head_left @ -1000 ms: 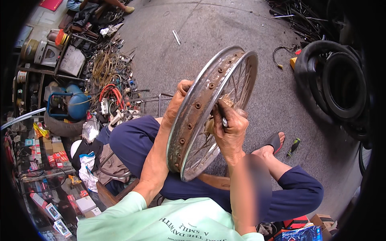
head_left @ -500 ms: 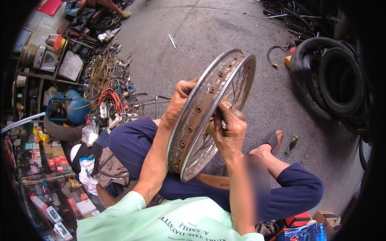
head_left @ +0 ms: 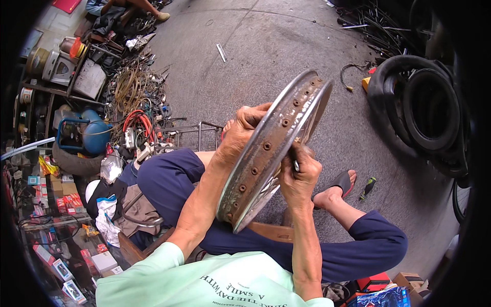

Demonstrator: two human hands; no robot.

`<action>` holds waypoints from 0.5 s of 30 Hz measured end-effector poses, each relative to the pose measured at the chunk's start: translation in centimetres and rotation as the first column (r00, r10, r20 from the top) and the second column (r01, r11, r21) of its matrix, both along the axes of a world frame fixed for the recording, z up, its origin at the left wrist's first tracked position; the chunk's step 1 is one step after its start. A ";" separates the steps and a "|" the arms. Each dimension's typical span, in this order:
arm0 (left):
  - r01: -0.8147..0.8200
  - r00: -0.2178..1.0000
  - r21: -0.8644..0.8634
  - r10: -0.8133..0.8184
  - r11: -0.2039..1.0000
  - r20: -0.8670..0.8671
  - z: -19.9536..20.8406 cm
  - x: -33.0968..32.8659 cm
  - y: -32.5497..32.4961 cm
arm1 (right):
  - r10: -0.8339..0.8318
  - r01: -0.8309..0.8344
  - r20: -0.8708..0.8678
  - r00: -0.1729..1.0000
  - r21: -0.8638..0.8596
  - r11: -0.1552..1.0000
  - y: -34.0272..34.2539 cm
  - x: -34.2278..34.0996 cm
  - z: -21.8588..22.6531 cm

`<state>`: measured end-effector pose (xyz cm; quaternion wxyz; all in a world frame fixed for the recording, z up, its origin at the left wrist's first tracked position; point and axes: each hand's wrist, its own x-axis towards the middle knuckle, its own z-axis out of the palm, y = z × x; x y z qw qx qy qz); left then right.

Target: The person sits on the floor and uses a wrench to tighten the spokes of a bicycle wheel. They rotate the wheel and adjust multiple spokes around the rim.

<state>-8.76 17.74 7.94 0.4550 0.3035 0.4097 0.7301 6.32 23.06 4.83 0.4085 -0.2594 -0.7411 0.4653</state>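
A spoked wheel [head_left: 260,159] with a rusty, tyreless rim stands tilted over my lap, its lower edge against my thigh. My left hand [head_left: 241,132] is closed at the rim's left side, its fingertips partly hidden behind the metal. On the other side, my right hand [head_left: 303,176] is closed by the spokes. A shiny rounded end of a small metal tool [head_left: 296,166] pokes out of that fist; the rest of it is covered. Several spoke nipples show along the rim's rusty channel.
Black tyres [head_left: 430,110] are piled at the right. A green-and-black screwdriver handle [head_left: 367,188] lies on the floor beside my foot. To the left are tangled cables [head_left: 130,92], a blue tank [head_left: 95,130] and small boxes. Another person's leg [head_left: 148,9] shows at the top left.
The wheel has shifted slightly right and down and turned more edge-on, hiding the hub. Both hands have moved along with it, still closed.
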 end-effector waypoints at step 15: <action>0.121 0.991 0.037 -0.123 0.992 0.060 -0.3 0.0 1.2 | 0.063 -0.065 0.060 0.996 0.034 0.997 1.6 1.0 0.3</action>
